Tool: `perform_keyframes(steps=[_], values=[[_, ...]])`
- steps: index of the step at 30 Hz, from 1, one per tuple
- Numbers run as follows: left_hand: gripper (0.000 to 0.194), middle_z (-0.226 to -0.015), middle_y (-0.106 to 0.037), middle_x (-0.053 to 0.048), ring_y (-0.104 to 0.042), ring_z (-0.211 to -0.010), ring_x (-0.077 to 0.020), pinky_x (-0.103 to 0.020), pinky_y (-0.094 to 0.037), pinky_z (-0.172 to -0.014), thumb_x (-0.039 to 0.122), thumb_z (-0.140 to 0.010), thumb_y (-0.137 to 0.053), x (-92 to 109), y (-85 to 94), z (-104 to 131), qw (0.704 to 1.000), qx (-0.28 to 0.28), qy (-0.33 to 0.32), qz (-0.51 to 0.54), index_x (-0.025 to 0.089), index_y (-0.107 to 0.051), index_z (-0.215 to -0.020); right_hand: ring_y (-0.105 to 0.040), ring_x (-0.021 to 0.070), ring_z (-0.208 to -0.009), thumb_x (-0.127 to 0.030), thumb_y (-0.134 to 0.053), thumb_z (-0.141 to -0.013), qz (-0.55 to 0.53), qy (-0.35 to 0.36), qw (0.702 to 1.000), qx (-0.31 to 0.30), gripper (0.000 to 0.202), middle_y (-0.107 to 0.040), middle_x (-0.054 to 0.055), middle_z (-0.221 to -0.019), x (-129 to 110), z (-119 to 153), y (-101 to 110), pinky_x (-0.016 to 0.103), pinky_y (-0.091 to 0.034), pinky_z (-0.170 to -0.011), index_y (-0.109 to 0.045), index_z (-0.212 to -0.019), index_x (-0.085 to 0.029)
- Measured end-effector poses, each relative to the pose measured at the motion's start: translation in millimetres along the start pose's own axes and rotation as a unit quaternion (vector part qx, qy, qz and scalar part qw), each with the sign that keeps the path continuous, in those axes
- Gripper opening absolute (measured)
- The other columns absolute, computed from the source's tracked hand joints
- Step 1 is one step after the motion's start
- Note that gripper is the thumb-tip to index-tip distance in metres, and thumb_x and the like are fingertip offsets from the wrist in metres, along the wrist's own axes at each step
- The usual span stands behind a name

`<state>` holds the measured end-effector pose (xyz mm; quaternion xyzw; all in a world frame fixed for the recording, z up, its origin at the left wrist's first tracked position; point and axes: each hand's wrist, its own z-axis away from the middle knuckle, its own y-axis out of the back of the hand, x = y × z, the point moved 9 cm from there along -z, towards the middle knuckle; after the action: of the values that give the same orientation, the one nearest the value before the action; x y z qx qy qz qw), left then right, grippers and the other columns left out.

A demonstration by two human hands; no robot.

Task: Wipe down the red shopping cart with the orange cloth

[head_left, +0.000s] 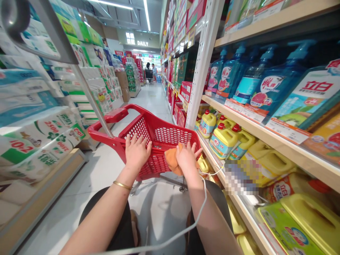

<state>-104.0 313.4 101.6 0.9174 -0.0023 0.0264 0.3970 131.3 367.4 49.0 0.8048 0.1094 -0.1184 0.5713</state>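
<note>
A red plastic shopping basket cart (pixel 170 136) with perforated walls stands in front of my knees. My left hand (pixel 137 151) is spread over its near left side, fingers apart, with nothing in it. On the near right side of the cart, my right hand (pixel 187 156) lies over an orange cloth (pixel 172 159), which bunches out to the left beneath the palm. Its outer fingers are stretched out, and the cloth sits under the thumb side. A white cable runs past my right forearm.
Shelves on the right hold blue pump bottles (pixel 276 83) and yellow jugs (pixel 223 141). Stacked paper packs (pixel 39 141) line the left. A grey handle on a metal pole (pixel 90 95) rises at the cart's left. People are far down the aisle (pixel 152 102).
</note>
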Motion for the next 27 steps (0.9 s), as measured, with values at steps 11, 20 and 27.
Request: perform_keyframes(steps=[11,20,27], values=[[0.047,-0.137,-0.074,-0.014,-0.056,-0.139,-0.0395,-0.061,-0.025,-0.126,0.046,-0.107,-0.043,-2.2,1.6,-2.5,1.000,-0.007,-0.005,-0.011,0.019,-0.080,-0.117,-0.025,0.0456,-0.161,-0.044,-0.035,-0.112,0.016,0.034,0.999,0.015,0.056,-0.049,0.021,-0.165,-8.4,6.5,2.9,0.081,0.002,-0.124,-0.069,-0.143,-0.012],[0.042,-0.127,-0.077,-0.016,-0.058,-0.130,-0.0407,-0.063,-0.028,-0.121,0.041,-0.105,-0.045,3.2,4.7,-1.1,1.000,-0.005,0.016,0.001,0.020,-0.081,-0.110,-0.027,0.0376,-0.163,-0.051,-0.032,-0.112,-0.046,0.125,0.991,-0.003,0.060,-0.048,0.017,-0.167,-57.0,19.1,-9.0,0.075,-0.003,-0.128,-0.059,-0.154,-0.017],[0.040,-0.126,-0.077,-0.014,-0.059,-0.129,-0.0392,-0.061,-0.030,-0.119,0.042,-0.104,-0.045,2.0,6.3,-2.3,1.000,-0.007,0.002,0.004,0.022,-0.080,-0.108,-0.029,0.0412,-0.161,-0.042,-0.035,-0.110,0.007,0.038,0.999,0.002,0.054,-0.050,0.018,-0.165,-7.2,-0.8,-0.6,0.077,0.002,-0.126,-0.071,-0.141,-0.017]])
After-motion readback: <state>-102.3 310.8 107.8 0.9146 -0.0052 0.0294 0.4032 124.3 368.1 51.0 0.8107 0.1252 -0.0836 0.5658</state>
